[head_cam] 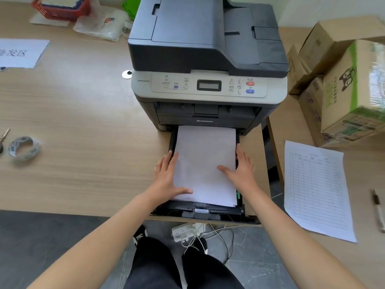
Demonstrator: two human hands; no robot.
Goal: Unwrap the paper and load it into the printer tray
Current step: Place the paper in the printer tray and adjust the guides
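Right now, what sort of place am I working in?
Probably an office or mailroom: a printer stands on a desk, cardboard boxes are stacked to its right, and a printed form lies nearby.

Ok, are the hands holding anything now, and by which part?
The paper stack, by its sides: left hand along the left edge, right hand along the right, thumbs on top. Fingers lie straight, steadying rather than gripping.

White paper [205, 163]; grey-black printer [208, 59]; red basket [60, 9].
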